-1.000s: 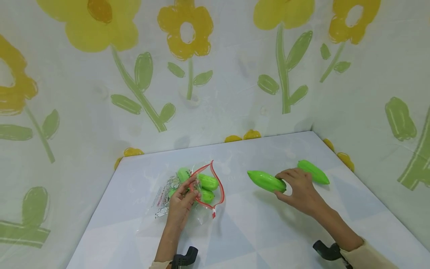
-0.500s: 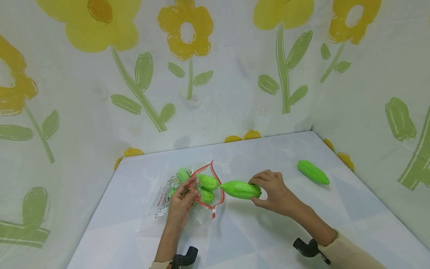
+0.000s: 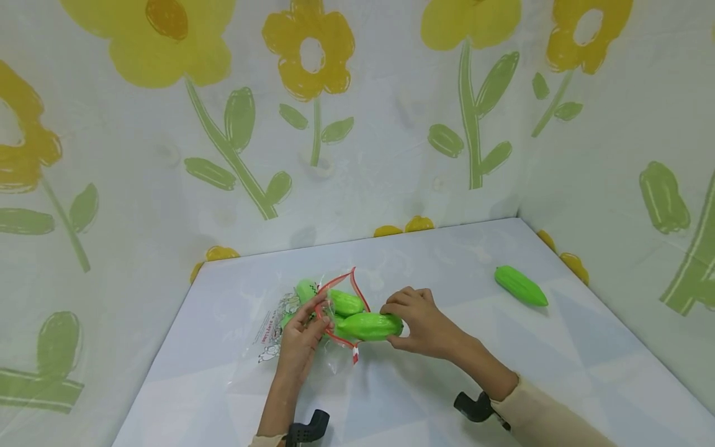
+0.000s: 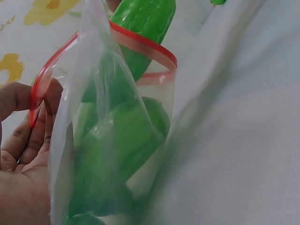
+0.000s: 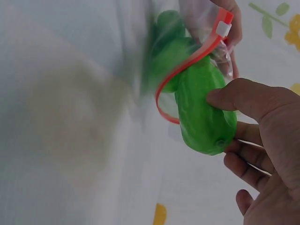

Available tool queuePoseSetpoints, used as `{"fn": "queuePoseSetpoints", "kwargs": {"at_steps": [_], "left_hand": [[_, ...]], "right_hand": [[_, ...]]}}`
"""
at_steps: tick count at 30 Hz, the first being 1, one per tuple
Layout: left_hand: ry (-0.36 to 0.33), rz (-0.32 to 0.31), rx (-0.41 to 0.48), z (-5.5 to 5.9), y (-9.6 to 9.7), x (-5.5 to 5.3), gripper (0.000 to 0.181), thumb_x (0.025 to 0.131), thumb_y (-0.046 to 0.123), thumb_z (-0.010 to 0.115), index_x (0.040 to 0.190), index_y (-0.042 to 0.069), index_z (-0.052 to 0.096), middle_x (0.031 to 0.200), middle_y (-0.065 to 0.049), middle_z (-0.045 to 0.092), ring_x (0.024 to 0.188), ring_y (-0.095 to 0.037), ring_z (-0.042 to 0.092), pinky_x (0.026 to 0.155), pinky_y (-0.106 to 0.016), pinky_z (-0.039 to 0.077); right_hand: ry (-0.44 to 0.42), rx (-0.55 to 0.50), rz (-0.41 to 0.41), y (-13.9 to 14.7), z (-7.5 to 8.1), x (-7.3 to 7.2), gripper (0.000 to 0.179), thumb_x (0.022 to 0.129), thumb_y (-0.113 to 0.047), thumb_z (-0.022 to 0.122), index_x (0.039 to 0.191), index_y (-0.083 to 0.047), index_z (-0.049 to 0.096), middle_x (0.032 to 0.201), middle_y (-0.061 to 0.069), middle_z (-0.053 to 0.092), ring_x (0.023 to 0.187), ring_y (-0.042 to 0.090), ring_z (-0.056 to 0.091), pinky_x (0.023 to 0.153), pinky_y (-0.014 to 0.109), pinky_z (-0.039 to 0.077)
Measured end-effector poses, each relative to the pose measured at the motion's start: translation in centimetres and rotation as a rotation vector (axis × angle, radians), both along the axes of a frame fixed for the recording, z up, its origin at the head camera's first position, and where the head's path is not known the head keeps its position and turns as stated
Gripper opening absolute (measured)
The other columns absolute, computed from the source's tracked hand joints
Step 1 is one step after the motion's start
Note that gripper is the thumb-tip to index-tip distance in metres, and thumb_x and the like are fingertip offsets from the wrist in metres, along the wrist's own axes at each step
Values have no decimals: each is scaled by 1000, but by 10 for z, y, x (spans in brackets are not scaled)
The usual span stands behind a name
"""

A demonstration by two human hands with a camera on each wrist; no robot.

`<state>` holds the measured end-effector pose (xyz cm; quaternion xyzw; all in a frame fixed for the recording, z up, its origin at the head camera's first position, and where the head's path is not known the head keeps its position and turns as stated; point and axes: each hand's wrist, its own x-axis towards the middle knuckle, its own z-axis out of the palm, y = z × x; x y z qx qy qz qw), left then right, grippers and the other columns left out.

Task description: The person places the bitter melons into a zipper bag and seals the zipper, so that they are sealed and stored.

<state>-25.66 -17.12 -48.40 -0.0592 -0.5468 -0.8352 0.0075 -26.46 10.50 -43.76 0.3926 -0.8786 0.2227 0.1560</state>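
A: Lower centre of the head view: your left hand (image 3: 301,338) pinches the red-rimmed zip bag (image 3: 313,323) open. Keep it wide.

B: Yep. Your right hand (image 3: 421,323) grips the green gourd (image 3: 368,326), tip just inside the rim. I'd push it in straight. Another gourd (image 3: 521,285) lies far right.

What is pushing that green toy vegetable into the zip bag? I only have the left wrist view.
Observer: The right hand grips its blunt end; the green toy vegetable is partway through the red-edged mouth.
Operator: Any more outside the bag?
Observer: Yes, a second green toy vegetable lies untouched on the table, far right.
Operator: Is the bag lifted?
Observer: No, the zip bag lies on the table; the left hand pinches its rim open.
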Motion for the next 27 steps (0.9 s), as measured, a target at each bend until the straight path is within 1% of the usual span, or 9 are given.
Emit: {"fn": "queuePoseSetpoints", "kwargs": {"at_steps": [7,10,15,21,27], "left_hand": [[1,12,-30,1,0,1,48,94,-1,64,141,5,54,137,-17,52,87,-15,64,83,-24,56],[7,26,-24,2,-1,1,49,94,-3,64,141,4,54,136,-17,54,87,-15,64,82,-23,56],[31,27,0,2,-1,0,51,93,-4,64,143,0,51,137,-19,53,87,-15,63,81,-23,56],[42,17,24,2,-2,0,52,93,-3,65,143,0,50,137,-18,52,87,-15,63,80,-23,55],[35,9,25,1,-2,-1,52,93,-3,64,143,0,50,136,-17,53,89,-14,62,81,-22,55]], "right_hand": [[-33,38,-5,-21,-2,-2,36,77,-23,83,111,-17,71,107,-8,62,108,13,50,86,39,34],[-30,51,-15,-28,-3,-3,38,76,-24,83,112,-17,72,108,-8,62,108,13,50,85,38,35],[-9,28,-24,-37,-6,-4,38,76,-25,85,110,-17,72,109,-7,64,107,14,51,84,39,35],[9,10,-27,-43,-12,-6,38,77,-28,86,110,-17,72,110,-6,65,107,14,52,85,40,37],[-26,11,-31,-47,-13,-10,39,79,-29,86,113,-18,72,113,-6,65,107,14,53,85,41,37]]}}
